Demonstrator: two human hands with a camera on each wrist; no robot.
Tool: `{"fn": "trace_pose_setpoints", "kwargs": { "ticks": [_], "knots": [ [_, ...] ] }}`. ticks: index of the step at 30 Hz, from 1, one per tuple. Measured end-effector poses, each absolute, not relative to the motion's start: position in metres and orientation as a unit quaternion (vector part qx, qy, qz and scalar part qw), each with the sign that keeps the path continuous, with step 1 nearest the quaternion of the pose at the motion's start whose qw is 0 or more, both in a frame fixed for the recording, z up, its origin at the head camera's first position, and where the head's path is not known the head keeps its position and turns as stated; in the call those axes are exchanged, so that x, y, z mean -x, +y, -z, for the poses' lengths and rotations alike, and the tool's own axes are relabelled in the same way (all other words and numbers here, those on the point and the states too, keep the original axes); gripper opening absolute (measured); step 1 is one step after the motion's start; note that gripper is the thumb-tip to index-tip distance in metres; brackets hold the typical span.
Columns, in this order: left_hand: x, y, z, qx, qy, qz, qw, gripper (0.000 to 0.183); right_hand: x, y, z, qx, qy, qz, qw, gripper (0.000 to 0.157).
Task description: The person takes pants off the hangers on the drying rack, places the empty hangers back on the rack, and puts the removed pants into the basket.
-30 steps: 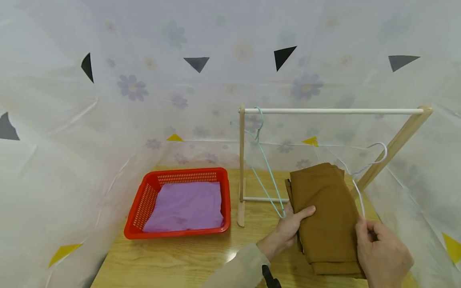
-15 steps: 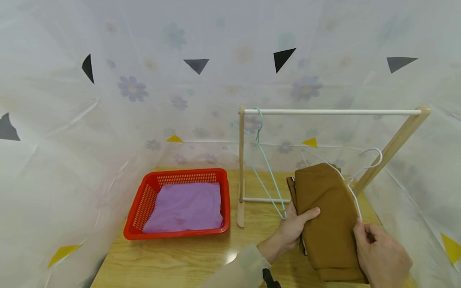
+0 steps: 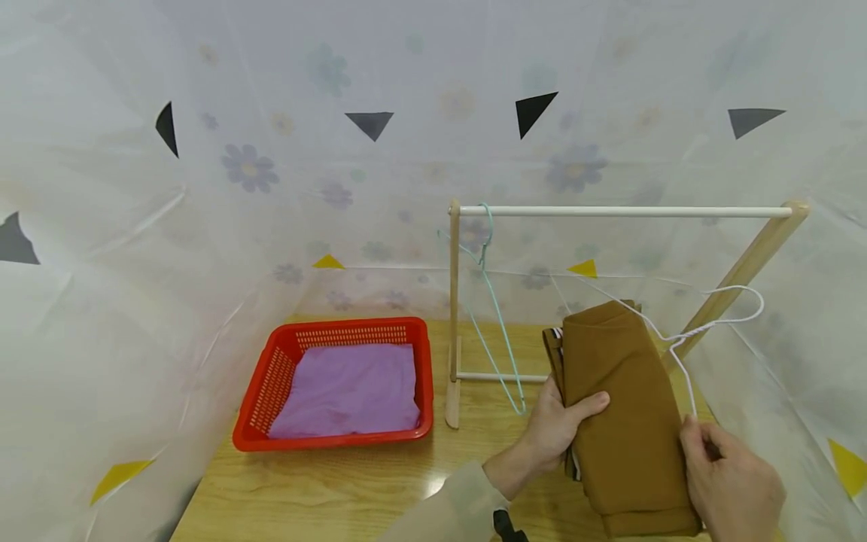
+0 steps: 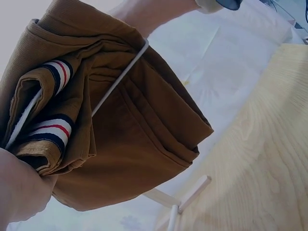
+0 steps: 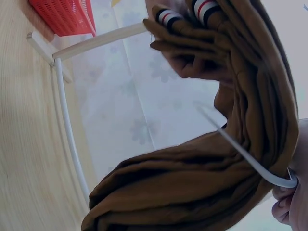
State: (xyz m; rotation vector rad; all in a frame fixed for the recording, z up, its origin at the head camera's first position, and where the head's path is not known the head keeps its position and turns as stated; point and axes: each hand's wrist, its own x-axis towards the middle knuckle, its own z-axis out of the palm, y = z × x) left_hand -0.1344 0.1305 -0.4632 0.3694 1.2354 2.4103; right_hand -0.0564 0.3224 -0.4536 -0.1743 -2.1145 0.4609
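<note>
A folded brown garment (image 3: 623, 421) with navy, white and red striped trim hangs over the lower wire of a white hanger (image 3: 699, 329). My left hand (image 3: 550, 430) grips its left edge, thumb on the front face and fingers behind. At the other side, my right hand (image 3: 734, 478) pinches the hanger's near corner beside the cloth. From below, in the left wrist view, the hanger wire (image 4: 120, 77) crosses the underside of the brown layers. The right wrist view shows the white hanger (image 5: 245, 155) bending round at the right fingers, the garment draped over it.
Behind the hands stands a wooden rack with a white rod (image 3: 623, 211). A mint hanger (image 3: 491, 226) hangs at the rod's left end. Left on the wooden table (image 3: 325, 489) is a red basket (image 3: 332, 443) holding a folded purple cloth (image 3: 352, 388). Floral sheeting encloses the table.
The white hanger's hook has tipped over to the right and lower. Garment and both hands have shifted slightly right. The mint hanger has swung a little left.
</note>
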Motion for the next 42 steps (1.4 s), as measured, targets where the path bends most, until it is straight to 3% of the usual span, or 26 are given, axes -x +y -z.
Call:
{"fn": "trace_pose_setpoints", "kwargs": {
  "ticks": [13,32,42],
  "knots": [
    [0.134,0.125,0.454,-0.113,0.434,-0.873,0.191,0.041,0.061,0.345,0.465,-0.002,-0.86,-0.165,0.482,0.07],
    [0.126,0.117,0.434,-0.121,0.397,-0.892,0.181,0.038,0.075,0.361,0.488,-0.024,-0.832,-0.178,0.525,0.069],
    [0.125,0.111,0.421,-0.115,0.364,-0.908,0.173,0.047,0.077,0.365,0.497,-0.019,-0.813,-0.205,0.544,0.07]
  ]
}}
